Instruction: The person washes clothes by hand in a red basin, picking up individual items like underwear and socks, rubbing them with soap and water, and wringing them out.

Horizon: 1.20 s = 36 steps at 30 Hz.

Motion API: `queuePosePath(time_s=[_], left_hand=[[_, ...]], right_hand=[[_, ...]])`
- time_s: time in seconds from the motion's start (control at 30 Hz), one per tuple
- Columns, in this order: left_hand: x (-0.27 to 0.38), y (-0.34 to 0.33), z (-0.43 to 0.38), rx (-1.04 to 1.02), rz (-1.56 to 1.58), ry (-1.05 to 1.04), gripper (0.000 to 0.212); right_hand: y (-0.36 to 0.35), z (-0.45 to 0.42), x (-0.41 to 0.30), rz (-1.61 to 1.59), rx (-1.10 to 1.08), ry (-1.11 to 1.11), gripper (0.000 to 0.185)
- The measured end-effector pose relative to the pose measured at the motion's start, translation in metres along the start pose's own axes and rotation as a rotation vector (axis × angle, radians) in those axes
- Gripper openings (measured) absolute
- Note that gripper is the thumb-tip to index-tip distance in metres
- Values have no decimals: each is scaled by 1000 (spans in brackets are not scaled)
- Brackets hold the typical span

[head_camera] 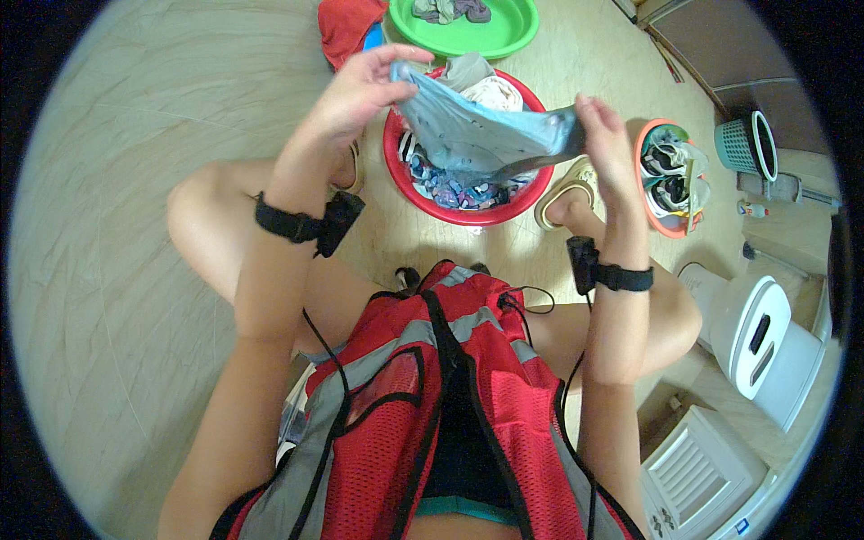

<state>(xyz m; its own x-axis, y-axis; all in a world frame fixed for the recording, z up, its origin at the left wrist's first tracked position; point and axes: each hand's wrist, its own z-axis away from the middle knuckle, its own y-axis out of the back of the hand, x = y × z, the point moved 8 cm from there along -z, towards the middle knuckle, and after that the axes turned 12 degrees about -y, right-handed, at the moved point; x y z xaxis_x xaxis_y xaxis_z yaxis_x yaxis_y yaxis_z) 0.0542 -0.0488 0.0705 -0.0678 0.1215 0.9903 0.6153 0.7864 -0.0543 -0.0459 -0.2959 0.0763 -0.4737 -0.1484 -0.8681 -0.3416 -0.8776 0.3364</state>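
A light blue garment [472,131], which looks wet, is stretched between my two hands. My left hand [361,81] pinches its left corner between thumb and fingers. At the opposite end, my right hand [603,131] grips the edge of the cloth. Directly below hangs the red basin [466,217], partly covered by the garment. Patterned blue-and-white cloth [452,192] lies in the near part of the basin. A white cloth [496,93] and a grey cloth [466,69] rest at its far side.
Beyond stands a green basin [466,42] with dark and pale cloths inside, beside a red cloth [347,30]. To the right are an orange basin [641,196] holding shoes, a teal basket [736,147], a toilet [759,337] and a white louvred cabinet [702,466]. My sandalled feet flank the red basin.
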Motion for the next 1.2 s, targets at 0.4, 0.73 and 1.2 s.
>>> queuePosePath(time_s=[0.4,0.73,1.2], left_hand=[[205,-1,29,116,-223,-316,39],[27,-3,5,-256,-597,5,25],[-302,-77,76,-573,-1406,113,43]], right_hand=[[98,79,-130,-226,141,432,29],[9,11,-12,108,-47,131,23],[-167,-48,265,1127,-306,56,53]])
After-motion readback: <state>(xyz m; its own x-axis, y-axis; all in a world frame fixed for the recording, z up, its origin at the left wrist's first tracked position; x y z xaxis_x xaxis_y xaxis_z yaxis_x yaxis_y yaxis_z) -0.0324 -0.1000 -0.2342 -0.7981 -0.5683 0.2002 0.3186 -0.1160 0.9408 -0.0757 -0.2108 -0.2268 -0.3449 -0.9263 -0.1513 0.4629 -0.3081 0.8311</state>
